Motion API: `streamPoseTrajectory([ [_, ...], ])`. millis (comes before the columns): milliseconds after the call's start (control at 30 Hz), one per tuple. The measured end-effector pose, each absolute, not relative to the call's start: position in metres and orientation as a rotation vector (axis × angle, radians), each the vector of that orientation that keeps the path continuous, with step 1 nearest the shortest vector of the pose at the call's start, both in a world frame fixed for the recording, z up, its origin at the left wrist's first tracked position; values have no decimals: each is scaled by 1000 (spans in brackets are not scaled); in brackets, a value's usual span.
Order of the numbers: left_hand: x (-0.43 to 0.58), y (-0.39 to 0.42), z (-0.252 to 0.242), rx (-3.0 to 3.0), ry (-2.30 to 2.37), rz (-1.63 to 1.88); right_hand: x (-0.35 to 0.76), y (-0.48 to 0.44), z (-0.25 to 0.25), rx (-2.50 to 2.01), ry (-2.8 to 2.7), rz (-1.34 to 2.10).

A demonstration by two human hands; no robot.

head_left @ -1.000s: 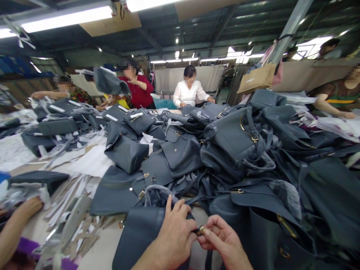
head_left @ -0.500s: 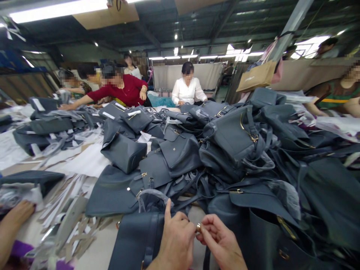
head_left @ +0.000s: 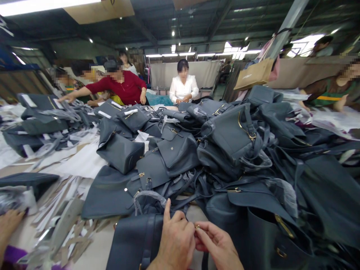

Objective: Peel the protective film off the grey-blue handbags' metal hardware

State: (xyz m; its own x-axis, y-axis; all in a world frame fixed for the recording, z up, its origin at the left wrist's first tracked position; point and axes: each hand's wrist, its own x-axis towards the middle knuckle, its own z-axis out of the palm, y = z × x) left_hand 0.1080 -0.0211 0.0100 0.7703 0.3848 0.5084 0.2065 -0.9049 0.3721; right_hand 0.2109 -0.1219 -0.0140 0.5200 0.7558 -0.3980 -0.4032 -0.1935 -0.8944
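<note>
My left hand (head_left: pixel 174 240) is closed, with its index finger pointing up and the other fingers curled in. Beside it, my right hand (head_left: pixel 218 243) pinches a small gold-coloured metal piece (head_left: pixel 197 226), mostly covered by the fingertips. The two hands meet at this piece; what the left fingers grip is hidden behind them. Under and left of my left hand lies a dark blue-grey handbag (head_left: pixel 133 240), its handle (head_left: pixel 150 197) wrapped in clear plastic. To the right of my right hand, another dark bag (head_left: pixel 270 232) stands with its mouth open, showing a gold clasp.
Dark bags (head_left: pixel 180 150) are heaped across the table. Cardboard and paper strips (head_left: pixel 74 240) lie at left, near another person's hand (head_left: pixel 11 225). Across the table sit a person in red (head_left: pixel 120 88) and one in white (head_left: pixel 183 88); another person is at right.
My fingers have closed further over the small metal piece, so less of it shows. The person in white has brought both hands together. The view has shifted slightly.
</note>
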Motion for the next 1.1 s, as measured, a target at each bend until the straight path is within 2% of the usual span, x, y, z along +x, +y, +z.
streamPoseTrajectory([
  [433,109,-16,17,2555,606,805,217,-113,-9,-1462,-549,1031],
  [667,112,-20,8,2590,569,863,219,-115,-4,-1420,-401,1109],
  [1100,112,-21,10,2649,526,854,219,-111,-3,-1658,-664,932],
])
